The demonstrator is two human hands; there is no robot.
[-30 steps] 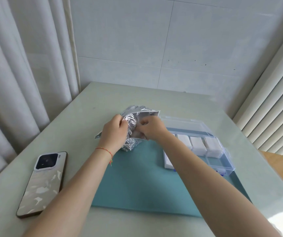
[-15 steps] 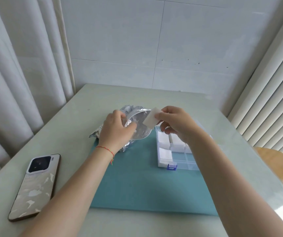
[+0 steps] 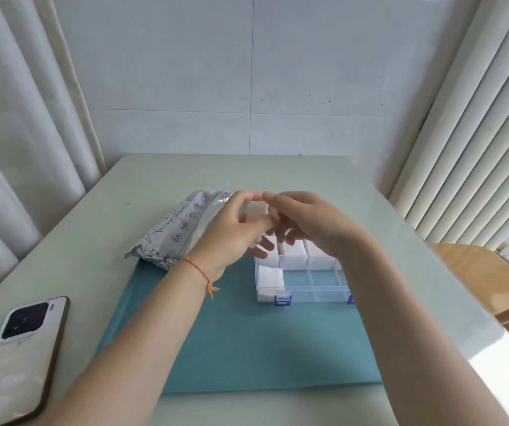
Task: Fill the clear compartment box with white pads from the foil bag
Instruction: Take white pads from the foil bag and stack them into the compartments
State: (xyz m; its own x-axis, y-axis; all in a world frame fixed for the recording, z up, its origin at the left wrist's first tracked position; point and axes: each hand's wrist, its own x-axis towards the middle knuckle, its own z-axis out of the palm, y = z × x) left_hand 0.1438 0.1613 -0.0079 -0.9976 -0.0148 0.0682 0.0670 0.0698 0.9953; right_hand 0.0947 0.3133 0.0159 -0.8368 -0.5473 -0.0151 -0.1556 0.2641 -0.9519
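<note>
I see the table (image 3: 277,173) carrying a teal mat (image 3: 247,342) near its front edge. The foil bag (image 3: 179,229) lies flat across the mat's far left corner, its long axis running from that corner toward the table's far edge. The clear box (image 3: 311,287) sits at the mat's far right, long side parallel to the table's front edge; white pads fill its far row and front left compartment (image 3: 271,276). A phone (image 3: 22,361) lies at the front left. Above the box, my left hand (image 3: 231,232) and right hand (image 3: 311,222) meet, fingers curled, both pinching one blurred white pad (image 3: 257,212); I cannot tell its orientation.
</note>
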